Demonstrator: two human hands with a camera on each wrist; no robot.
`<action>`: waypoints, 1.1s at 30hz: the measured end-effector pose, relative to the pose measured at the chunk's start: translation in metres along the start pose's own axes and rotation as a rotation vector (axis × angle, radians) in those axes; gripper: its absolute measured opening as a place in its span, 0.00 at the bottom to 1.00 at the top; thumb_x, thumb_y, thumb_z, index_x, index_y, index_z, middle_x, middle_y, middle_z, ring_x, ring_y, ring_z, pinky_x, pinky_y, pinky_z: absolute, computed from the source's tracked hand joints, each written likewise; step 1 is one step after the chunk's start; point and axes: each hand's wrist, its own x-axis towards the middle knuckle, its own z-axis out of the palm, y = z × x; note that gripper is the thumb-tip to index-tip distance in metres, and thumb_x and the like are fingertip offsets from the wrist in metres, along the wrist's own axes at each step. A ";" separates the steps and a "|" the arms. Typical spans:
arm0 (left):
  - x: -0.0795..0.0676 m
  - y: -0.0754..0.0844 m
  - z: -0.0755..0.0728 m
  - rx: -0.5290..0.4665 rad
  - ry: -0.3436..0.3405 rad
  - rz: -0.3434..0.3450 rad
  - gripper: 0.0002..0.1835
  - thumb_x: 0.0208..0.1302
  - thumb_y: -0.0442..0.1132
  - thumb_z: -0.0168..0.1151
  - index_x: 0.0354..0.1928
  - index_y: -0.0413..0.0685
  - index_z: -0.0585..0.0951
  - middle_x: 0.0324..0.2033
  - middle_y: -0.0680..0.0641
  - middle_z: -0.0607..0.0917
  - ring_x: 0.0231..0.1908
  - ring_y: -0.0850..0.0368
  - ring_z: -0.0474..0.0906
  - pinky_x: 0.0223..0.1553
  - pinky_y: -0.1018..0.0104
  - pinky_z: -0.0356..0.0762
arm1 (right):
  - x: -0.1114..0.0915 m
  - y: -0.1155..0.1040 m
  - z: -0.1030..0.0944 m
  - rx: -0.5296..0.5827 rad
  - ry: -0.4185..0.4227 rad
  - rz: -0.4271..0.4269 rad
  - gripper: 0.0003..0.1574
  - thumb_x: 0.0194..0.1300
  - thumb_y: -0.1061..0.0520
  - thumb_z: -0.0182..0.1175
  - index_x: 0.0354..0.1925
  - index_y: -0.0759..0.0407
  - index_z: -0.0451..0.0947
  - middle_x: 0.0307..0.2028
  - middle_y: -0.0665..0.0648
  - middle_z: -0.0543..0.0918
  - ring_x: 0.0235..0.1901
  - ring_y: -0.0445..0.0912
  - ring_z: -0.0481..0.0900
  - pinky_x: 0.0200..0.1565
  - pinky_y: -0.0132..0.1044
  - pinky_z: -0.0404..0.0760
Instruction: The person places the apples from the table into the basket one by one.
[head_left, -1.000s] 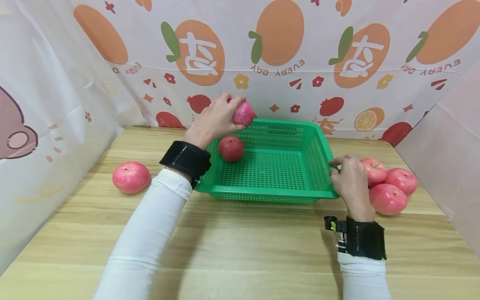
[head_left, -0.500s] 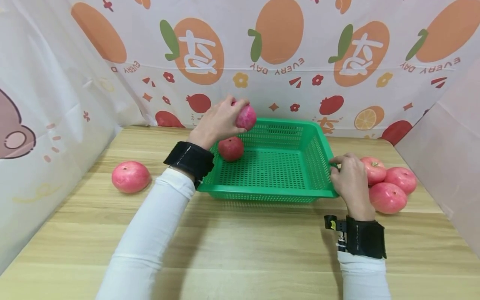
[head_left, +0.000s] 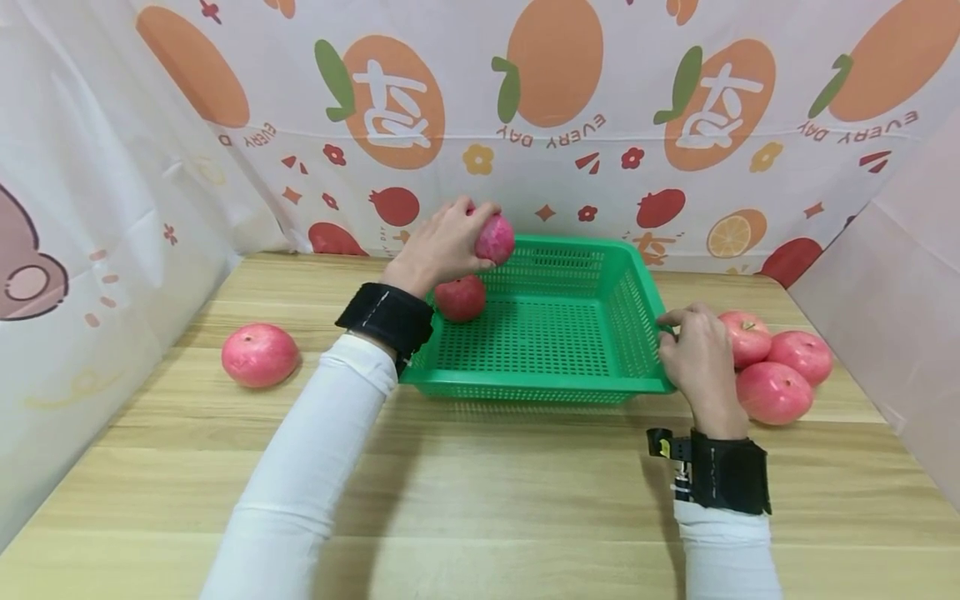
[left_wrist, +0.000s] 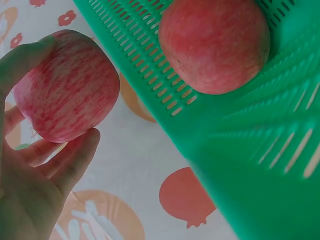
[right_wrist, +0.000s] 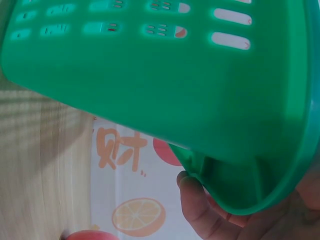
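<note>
My left hand [head_left: 442,243] grips a pink streaked apple [head_left: 495,241] above the back left part of a green plastic basket [head_left: 525,382]. In the left wrist view, thumb and fingers curl around that apple [left_wrist: 75,87], beside the basket wall. A darker red apple [head_left: 461,298] sits inside the basket at its left end, partly behind my left hand. On the other side, my right hand [head_left: 699,358] holds the basket's right rim. The right wrist view has its fingers [right_wrist: 197,202] curled at the rim's underside.
One pink apple [head_left: 259,355] lies on the wooden table [head_left: 525,500] left of the basket. Close to my right hand, three more apples [head_left: 775,392] are grouped together. A fruit-print curtain [head_left: 480,108] stands directly behind the basket, with plain side panels left and right.
My left hand, with the apple, has moved slightly right and down over the basket. The right hand keeps its hold on the rim.
</note>
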 end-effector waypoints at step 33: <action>0.013 -0.006 0.018 -0.062 -0.046 0.028 0.36 0.60 0.42 0.74 0.67 0.43 0.68 0.60 0.34 0.73 0.56 0.40 0.75 0.55 0.49 0.79 | 0.001 0.001 0.002 0.012 0.039 -0.021 0.15 0.61 0.73 0.56 0.44 0.80 0.82 0.41 0.75 0.78 0.42 0.68 0.74 0.47 0.64 0.71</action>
